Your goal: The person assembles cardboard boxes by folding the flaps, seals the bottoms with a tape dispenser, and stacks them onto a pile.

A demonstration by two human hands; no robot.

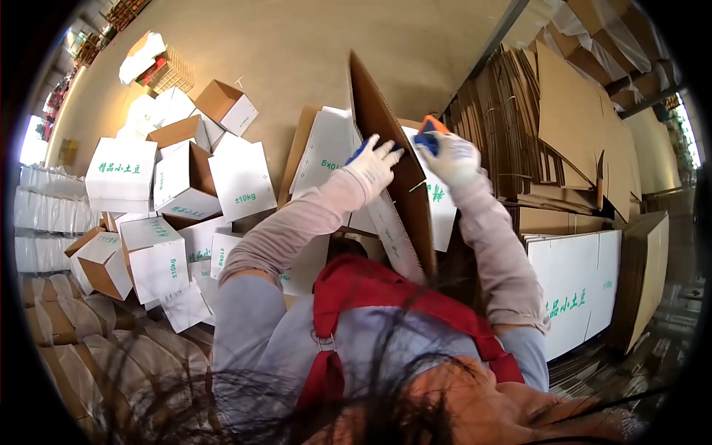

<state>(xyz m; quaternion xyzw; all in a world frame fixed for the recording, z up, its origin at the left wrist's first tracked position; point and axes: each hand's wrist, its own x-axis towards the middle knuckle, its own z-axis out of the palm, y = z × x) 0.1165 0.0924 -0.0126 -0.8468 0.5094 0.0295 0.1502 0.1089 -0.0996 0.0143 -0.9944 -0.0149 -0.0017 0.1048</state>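
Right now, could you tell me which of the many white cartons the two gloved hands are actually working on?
The half-folded carton standing between the left hand and right hand; the others lie piled apart at the left.

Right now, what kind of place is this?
Probably a packing or box-assembly area in a warehouse. A heap of made-up white cartons covers the floor, flattened cardboard is stacked alongside, and gloved hands, left and right, work a carton with what looks like a tape dispenser.

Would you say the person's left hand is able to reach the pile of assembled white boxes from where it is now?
Probably not at once: the left hand rests on the cardboard box being worked on, and the pile of assembled boxes lies well off to that side, though nothing blocks the way.
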